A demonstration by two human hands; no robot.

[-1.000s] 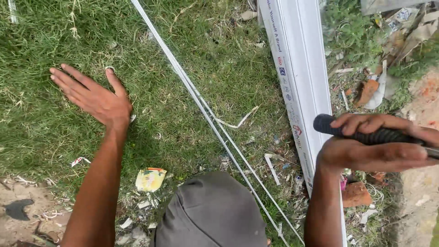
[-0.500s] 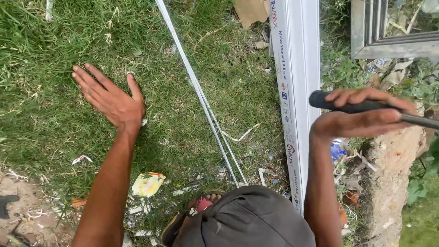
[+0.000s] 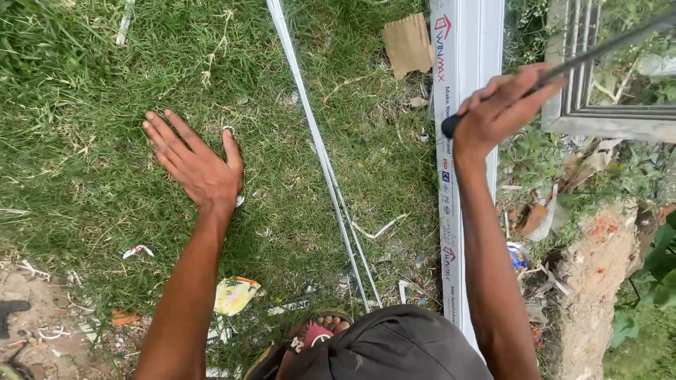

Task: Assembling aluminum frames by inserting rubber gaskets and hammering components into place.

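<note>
View from above, looking down over a dark cap (image 3: 394, 348) at two bare arms stretched out over a patch of grass (image 3: 84, 91).

The left hand (image 3: 197, 165) is wide open, fingers spread and palm down. It is flat over the grass; whether it presses on the blades or floats just above them cannot be told. It holds nothing. A small pale ring-shaped scrap (image 3: 228, 129) lies at the tip of its thumb.

The right hand (image 3: 503, 105) is closed in a fist around the black handle of a long thin metal tool (image 3: 598, 46). The handle's rounded butt sticks out below the fist, and a slim dark shaft runs up and to the right, out past the top edge. The fist sits over a long white plastic beam (image 3: 468, 42), smooth and box-shaped, that runs up and down the right side of the view.

Between the hands, thin pale strips (image 3: 317, 148), narrow and straight, lie bundled on the grass, roughly parallel to the beam.

To the right of the tool is a grey ribbed frame (image 3: 584, 105). A brown piece of cardboard (image 3: 408, 43) lies near the top, just left of the beam. A crumpled yellow wrapper (image 3: 234, 294) sits on the ground beside the left forearm, and a foot in a red sandal (image 3: 313, 336) shows just below it.
</note>
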